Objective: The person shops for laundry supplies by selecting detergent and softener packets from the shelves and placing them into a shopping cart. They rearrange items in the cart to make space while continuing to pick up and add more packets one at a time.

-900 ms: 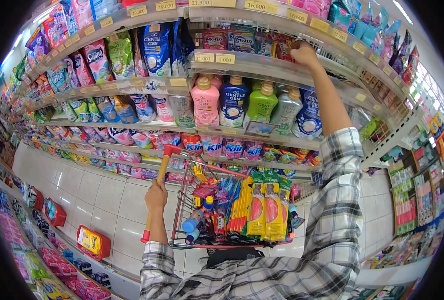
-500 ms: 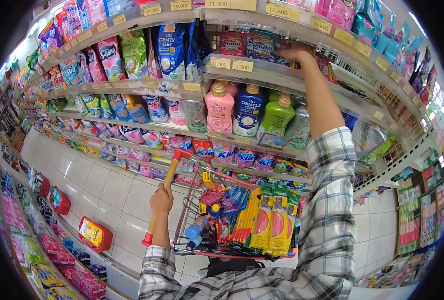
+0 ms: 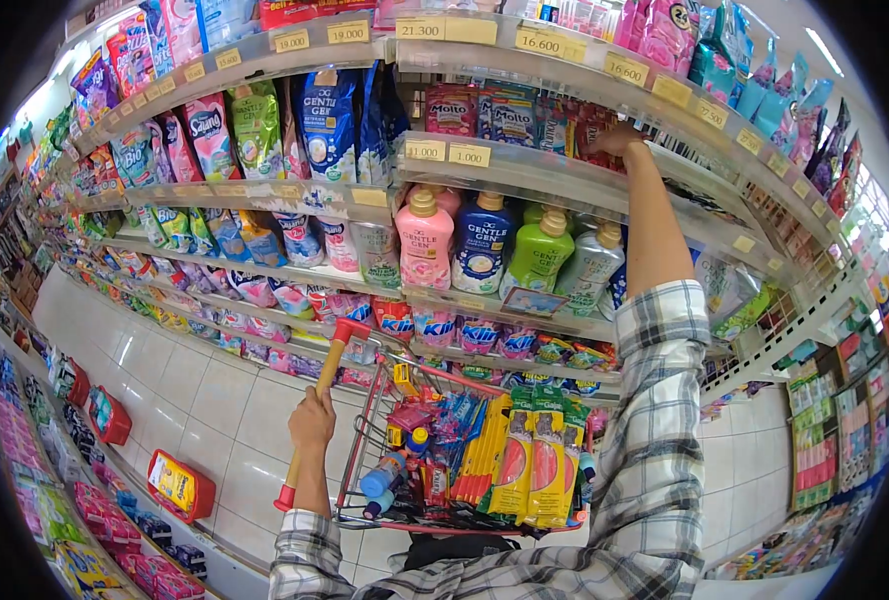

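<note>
My left hand (image 3: 312,418) is closed around the wooden-coloured handle (image 3: 317,412) of a shopping cart (image 3: 350,470). The handle has red ends. My right hand (image 3: 617,143) reaches into the upper shelf, its fingers bent against the red sachets (image 3: 592,130); the fingertips are partly hidden among them. Left of these stand pink Molto sachets (image 3: 451,110) and blue Molto sachets (image 3: 514,118). In the cart lie yellow packs (image 3: 517,460) with green tops, yellow-orange packs (image 3: 480,450), and a blue-capped bottle (image 3: 380,477).
Price tags line the shelf edge (image 3: 525,160). Below stand pink (image 3: 425,243), blue (image 3: 482,243) and green (image 3: 537,250) Gentle Gen bottles. Red containers, one with a yellow front (image 3: 180,485), jut into the aisle at left. White tiled floor (image 3: 205,385) surrounds the cart.
My right hand has shifted right along the shelf, from beside the blue sachets to the red ones. My left hand stays on the handle. The view has tilted slightly upward.
</note>
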Demonstrator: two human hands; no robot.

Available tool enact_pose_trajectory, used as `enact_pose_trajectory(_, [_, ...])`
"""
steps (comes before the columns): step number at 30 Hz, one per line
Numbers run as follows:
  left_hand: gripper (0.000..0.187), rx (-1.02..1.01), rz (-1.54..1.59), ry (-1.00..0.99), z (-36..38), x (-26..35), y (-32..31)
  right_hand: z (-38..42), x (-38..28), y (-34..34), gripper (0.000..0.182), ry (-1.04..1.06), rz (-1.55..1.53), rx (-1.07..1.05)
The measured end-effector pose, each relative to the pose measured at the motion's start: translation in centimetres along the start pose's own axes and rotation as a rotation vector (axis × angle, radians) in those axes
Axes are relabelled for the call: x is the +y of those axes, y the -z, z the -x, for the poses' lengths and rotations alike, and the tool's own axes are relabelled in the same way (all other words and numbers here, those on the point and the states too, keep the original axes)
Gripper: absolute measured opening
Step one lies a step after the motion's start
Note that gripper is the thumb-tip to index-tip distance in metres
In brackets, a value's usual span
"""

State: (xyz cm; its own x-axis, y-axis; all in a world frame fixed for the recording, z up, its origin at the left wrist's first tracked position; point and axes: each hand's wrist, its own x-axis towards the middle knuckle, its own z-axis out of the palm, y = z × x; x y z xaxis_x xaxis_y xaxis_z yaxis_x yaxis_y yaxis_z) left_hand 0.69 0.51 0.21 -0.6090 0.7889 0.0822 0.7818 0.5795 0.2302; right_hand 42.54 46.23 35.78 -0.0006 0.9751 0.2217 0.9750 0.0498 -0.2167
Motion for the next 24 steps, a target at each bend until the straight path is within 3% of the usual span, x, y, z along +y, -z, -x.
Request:
enact_pose_trajectory(3, [0.038,0.014,0.01,-0.003,0.0,-0.1,0.0,1.1,-0.2,0.9,0.1,-0.012,-0.044,-0.064])
enact_pose_trajectory(6, [0.038,0.025,0.013,-0.01,0.0,-0.2,-0.2,0.3,0.6,0.0,0.097,-0.01,-0.194,0.168])
enact_pose_trajectory(12, [0.038,0.022,0.012,0.0,0.2,-0.1,0.0,2.1,1.1,1.1,0.078,-0.076,-0.108,0.284])
enact_pose_trajectory(15, [0.039,0.016,0.036,-0.006,0.0,-0.1,-0.3,1.4,2.1,1.9,0.07,-0.114,-0.02,0.107])
enact_pose_trajectory(19, [0.045,0.004,0.089,0.005,-0.1,-0.8,-0.8,0.8,3.5,0.7,0.052,0.191,0.066,0.429])
enact_pose_trajectory(21, [0.047,-0.035,0.073,0.023,-0.5,-1.2,-1.2,2.2,2.7,1.0,0.055,0.234,-0.085,0.455])
enact_pose_trajectory(22, [0.047,-0.033,0.076,0.016,-0.4,-1.4,-1.0,2.7,3.4,1.1,0.044,0.334,0.091,0.477])
enact_pose_trajectory(24, [0.046,-0.032,0.072,0.005,0.0,-1.6,-0.7,9.3,0.1,1.7,0.034,0.666,-0.309,0.414])
